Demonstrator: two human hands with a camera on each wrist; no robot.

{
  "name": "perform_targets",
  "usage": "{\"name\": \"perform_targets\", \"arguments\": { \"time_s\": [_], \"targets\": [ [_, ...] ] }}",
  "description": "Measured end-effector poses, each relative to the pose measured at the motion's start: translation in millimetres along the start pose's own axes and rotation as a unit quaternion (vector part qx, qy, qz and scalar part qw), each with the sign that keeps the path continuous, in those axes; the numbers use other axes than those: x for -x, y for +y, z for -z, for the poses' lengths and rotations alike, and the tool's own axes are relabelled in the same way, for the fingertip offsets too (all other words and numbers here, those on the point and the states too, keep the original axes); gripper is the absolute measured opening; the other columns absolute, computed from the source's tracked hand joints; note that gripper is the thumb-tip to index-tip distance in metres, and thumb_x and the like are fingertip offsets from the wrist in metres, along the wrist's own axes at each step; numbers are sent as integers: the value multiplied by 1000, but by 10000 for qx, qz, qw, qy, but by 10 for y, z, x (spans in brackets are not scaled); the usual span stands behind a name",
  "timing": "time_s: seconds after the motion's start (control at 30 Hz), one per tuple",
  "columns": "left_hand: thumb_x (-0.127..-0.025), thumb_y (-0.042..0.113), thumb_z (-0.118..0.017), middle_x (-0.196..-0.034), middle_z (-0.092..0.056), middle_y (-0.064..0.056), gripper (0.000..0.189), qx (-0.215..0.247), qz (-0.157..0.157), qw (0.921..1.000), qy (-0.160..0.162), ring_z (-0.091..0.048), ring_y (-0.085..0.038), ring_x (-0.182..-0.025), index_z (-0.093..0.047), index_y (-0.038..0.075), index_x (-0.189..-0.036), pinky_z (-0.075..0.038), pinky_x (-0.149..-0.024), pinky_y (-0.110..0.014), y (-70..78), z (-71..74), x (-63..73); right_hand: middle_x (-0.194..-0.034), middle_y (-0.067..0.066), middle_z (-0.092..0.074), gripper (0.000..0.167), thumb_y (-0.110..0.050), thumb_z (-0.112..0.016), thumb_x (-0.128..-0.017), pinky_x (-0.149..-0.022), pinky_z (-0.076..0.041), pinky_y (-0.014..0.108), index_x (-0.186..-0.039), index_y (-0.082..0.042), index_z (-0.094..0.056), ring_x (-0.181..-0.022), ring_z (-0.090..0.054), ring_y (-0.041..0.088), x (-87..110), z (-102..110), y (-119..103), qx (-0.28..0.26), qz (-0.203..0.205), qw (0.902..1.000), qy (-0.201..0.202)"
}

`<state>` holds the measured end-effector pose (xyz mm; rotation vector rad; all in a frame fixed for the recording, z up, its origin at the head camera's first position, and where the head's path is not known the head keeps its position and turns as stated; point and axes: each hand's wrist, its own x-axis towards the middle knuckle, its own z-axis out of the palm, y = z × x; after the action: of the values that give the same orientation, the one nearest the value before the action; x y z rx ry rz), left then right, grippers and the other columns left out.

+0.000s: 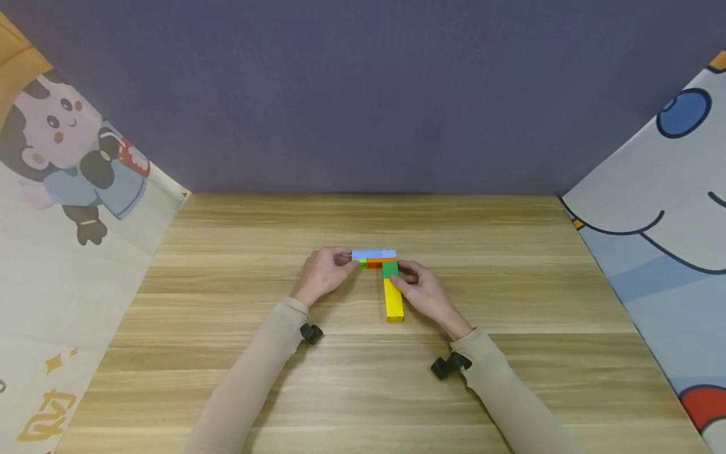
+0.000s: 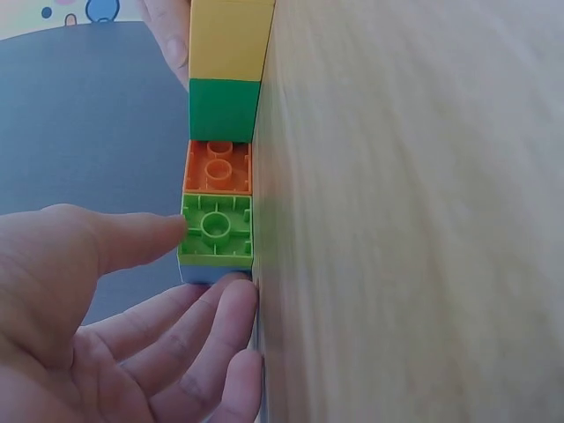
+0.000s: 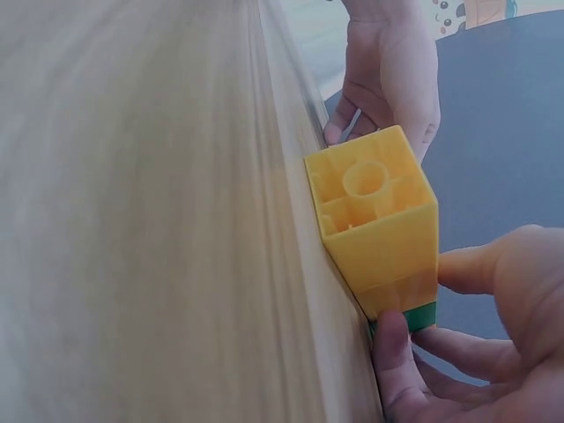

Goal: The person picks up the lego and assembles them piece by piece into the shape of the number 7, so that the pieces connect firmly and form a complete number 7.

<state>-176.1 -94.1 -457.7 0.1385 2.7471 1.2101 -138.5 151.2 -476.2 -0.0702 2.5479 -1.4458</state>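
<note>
Building bricks joined in an L shape lie on the wooden table. The far bar has blue bricks [image 1: 367, 254] at the back, with a lime green brick [image 2: 216, 227] and an orange brick [image 2: 218, 167] on their near side. From its right end a leg of a dark green brick [image 1: 390, 270] and yellow bricks [image 1: 394, 300] runs toward the person. My left hand [image 1: 325, 273] pinches the bar's left end, thumb at the lime brick and fingers by the blue side. My right hand [image 1: 424, 291] grips the leg around the dark green part, thumb near the yellow.
The wooden table [image 1: 227, 378] reaches back to a dark grey-blue panel [image 1: 368, 101]. Cartoon-printed panels stand on the left [image 1: 57, 265] and right [image 1: 635, 221]. A small black device [image 1: 311, 333] is worn at the left wrist, another [image 1: 450, 365] at the right.
</note>
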Motion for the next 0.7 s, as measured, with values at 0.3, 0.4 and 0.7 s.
{"name": "perform_targets", "arguments": {
  "time_s": [0.3, 0.4, 0.7],
  "targets": [
    [-99, 36, -74, -125, -79, -7, 44, 41, -60, 9999, -111, -75, -31, -117, -71, 14, -137, -57, -104, -52, -21, 77, 36, -157, 18, -56, 56, -33, -66, -106, -102, -60, 45, -154, -6, -53, -130, -66, 36, -20, 49, -1, -409, -46, 9991, -76],
    [-99, 37, -73, -123, -80, -6, 42, 59, -86, 9999, -37, -76, -30, -113, -73, 17, -135, -59, -101, -52, -21, 114, 70, -156, 17, -56, 55, -32, -65, -107, -98, -61, 41, -153, -6, -53, -129, -66, 34, -14, 80, 11, -594, -83, 9981, -100],
    [-100, 37, -73, -120, -80, -5, 40, 39, -231, 9996, 148, -79, -26, -103, -74, 17, -134, -63, -89, -45, 42, 204, 201, -154, 20, -57, 50, -23, -66, -106, -95, -63, 36, -150, -1, -54, -129, -65, 37, 32, 203, 11, -1194, -45, 9927, 153]
  ]
}}
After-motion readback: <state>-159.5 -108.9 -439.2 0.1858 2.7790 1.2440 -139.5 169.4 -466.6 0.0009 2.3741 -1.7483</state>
